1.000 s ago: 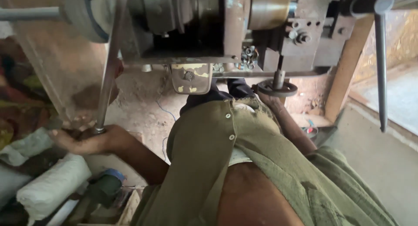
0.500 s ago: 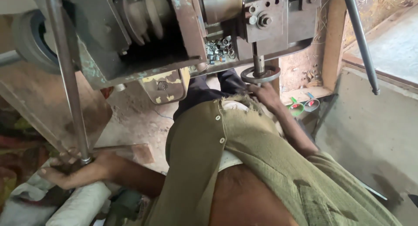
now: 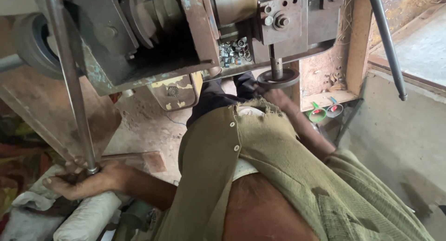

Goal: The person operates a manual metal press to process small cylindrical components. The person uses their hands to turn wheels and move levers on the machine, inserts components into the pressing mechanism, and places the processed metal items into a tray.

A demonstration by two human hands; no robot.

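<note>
The left hand is wrapped around the bottom end of a long steel lever, fingers curled tight round the bar, low down just above some pale sacks on the floor. The right hand reaches forward to the small dark handwheel under the machine; its fingers are mostly hidden behind the torn olive shirt, so I cannot tell how they close. Space is tight: the machine's body overhangs the knees, a second rod hangs at the right, and a wooden post stands beside it. Bare dusty floor shows beneath; a concrete slab lies rightward
</note>
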